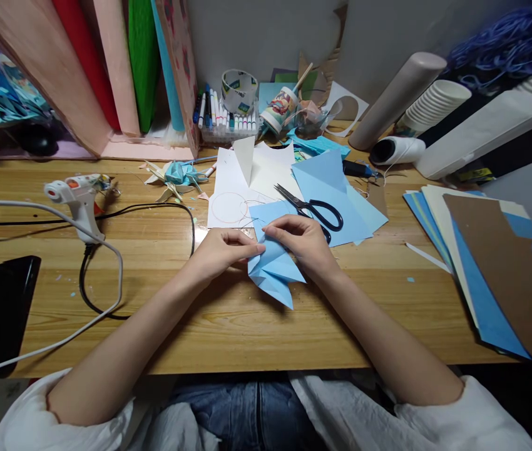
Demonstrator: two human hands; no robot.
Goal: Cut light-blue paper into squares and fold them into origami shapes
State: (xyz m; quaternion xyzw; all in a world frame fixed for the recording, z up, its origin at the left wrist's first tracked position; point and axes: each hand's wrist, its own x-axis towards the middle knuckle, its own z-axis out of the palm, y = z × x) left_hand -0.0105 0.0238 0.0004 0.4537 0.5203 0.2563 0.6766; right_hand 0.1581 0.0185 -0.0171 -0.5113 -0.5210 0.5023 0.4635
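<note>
A folded piece of light blue paper [273, 269] with pointed flaps is held between both hands above the wooden table. My left hand [223, 250] pinches its left edge between thumb and fingers. From the upper right, my right hand [301, 238] grips the top edge of the same paper. Just beyond the fingers lie black-handled scissors [310, 207], their blades pointing up and left. Flat blue sheets [329, 188] rest under and around the scissors. White paper [228, 197] with a drawn circle lies behind my left hand.
A white glue gun [78, 203] stands at left, its cables curving across the table [153, 338]. A black phone-like slab [0, 307] lies at far left. Blue, cream and brown sheets [486, 269] are stacked at right. Markers [228, 113], a tape roll [239, 91] and paper cups [435, 103] line the back.
</note>
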